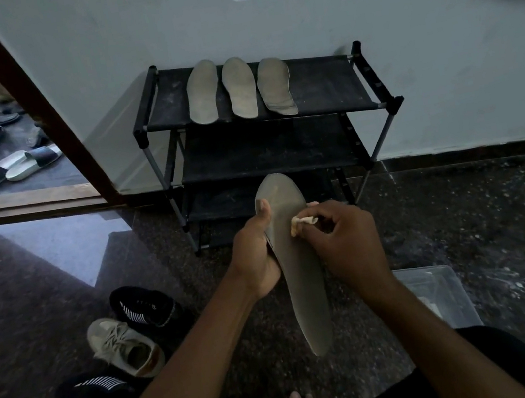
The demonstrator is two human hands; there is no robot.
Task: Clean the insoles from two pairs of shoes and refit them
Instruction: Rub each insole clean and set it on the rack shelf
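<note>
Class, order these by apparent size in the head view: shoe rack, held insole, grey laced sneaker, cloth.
1. shoe rack
2. held insole
3. grey laced sneaker; the insole is nearer the camera, so the order of these two is unsure
4. cloth, only partly visible

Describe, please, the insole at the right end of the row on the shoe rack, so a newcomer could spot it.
A black metal-framed shoe rack stands against the pale wall. On its top shelf, the rightmost grey foot-shaped insole lies beside two similar insoles. It alone shows a pale upturned rim along its right edge and heel.
</note>
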